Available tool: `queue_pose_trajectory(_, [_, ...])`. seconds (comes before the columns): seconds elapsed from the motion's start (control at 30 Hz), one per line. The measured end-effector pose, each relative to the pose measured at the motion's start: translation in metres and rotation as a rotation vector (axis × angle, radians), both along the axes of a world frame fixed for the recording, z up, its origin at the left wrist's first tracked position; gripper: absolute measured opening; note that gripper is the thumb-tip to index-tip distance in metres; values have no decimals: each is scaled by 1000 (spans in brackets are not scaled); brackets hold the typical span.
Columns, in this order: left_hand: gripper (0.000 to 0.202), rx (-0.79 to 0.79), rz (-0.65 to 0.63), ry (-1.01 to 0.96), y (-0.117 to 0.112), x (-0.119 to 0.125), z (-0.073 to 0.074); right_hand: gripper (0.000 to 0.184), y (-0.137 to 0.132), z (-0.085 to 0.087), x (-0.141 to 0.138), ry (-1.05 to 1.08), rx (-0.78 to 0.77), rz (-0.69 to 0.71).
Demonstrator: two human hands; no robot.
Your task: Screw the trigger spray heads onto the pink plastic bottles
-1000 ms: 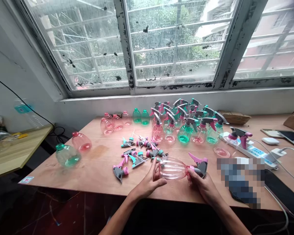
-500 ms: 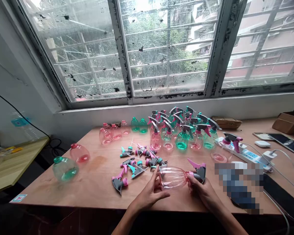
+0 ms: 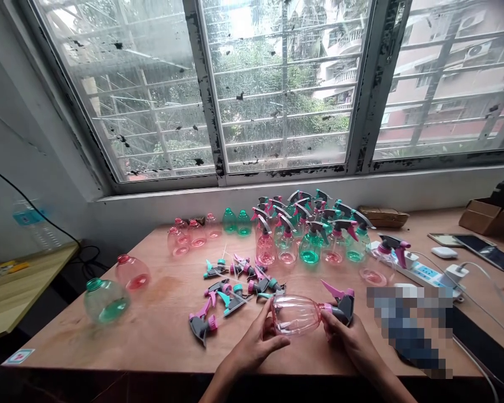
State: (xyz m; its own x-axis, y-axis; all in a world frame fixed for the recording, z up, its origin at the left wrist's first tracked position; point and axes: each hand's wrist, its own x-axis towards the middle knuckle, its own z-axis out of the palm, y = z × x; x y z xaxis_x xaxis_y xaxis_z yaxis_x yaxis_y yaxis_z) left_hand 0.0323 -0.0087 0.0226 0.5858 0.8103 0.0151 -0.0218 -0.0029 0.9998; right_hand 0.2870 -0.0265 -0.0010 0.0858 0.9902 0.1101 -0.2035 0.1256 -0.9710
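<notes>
A clear pink spray bottle (image 3: 296,315) lies sideways between my hands, just above the table's front part. Its grey-and-pink trigger head (image 3: 342,305) points right and sits at the bottle's neck. My left hand (image 3: 262,336) is closed around the base end, thumb below and fingers behind. My right hand (image 3: 346,333) grips the pink collar where head and neck meet; some of its fingers are hidden. Left of the bottle, several loose trigger heads (image 3: 235,299) with thin tubes lie in a pile. One grey-and-pink trigger head (image 3: 201,326) lies nearest to the front edge.
Several bottles with trigger heads (image 3: 311,246) stand at the back. Headless pink bottles (image 3: 197,232) and green bottles (image 3: 243,224) stand back left; a green bottle (image 3: 107,302) is front left. A power strip (image 3: 428,272), cables and a dark phone (image 3: 483,341) lie right.
The view has tilted slightly, so the scene sits a little lower. Both hands keep hold of the pink spray bottle in nearly the same pose.
</notes>
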Motion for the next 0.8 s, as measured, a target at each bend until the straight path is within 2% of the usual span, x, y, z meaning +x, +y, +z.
queue_pose_trajectory(0.37, [120, 3, 0, -25, 1, 1, -6, 40, -1, 3, 0, -39, 9, 25])
queue_pose_trajectory(0.6, [117, 32, -17, 1, -1, -3, -4, 47, 1, 4, -1, -18, -39, 60])
queue_pose_trajectory(0.8, [119, 102, 32, 36, -2, -2, 0, 48, 2, 5, -1, -37, -33, 66])
